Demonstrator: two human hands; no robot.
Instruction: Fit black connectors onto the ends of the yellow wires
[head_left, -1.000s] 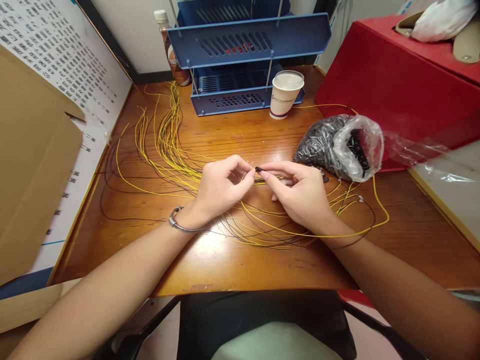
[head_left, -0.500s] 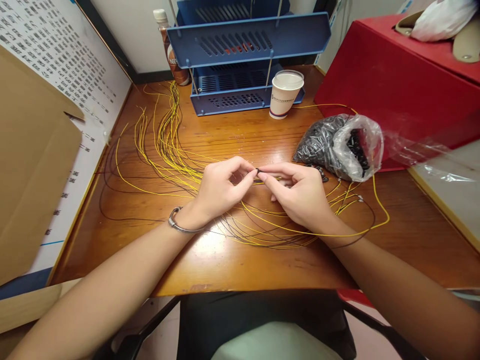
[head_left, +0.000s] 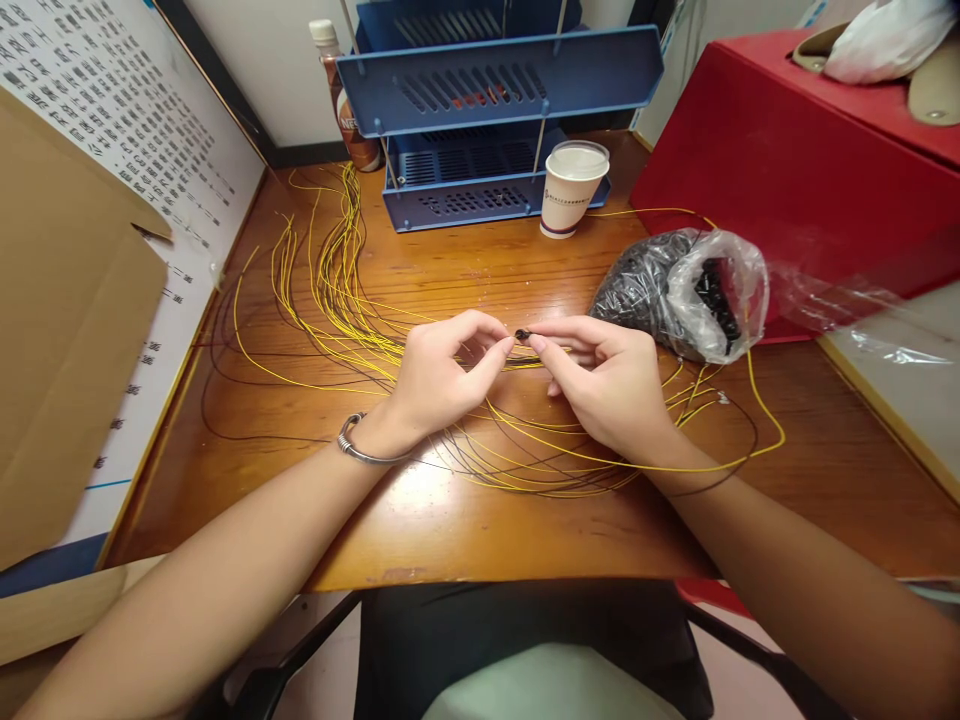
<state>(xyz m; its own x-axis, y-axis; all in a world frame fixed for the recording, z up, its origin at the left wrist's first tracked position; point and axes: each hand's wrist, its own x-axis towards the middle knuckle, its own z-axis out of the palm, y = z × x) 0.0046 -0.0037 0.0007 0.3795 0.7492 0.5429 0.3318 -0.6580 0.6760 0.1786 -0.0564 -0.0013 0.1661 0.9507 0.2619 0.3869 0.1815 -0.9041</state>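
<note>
Above the middle of the table, my right hand pinches a small black part between thumb and forefinger. My left hand is closed in a pinch just left of it; its fingertips hide what they hold. Yellow and dark wires run in a loose bundle from the far left, under both hands, and toward the right. One yellow wire loops over my right wrist. Small pale ends show on some wires to the right of that hand.
A clear plastic bag of black pieces lies at the right. Behind stand a paper cup, a blue file rack and a brown bottle. A red box borders the right, cardboard the left.
My right hand has shifted slightly right, away from the left fingertips. More of the black part now shows between the hands. My left hand has barely moved.
</note>
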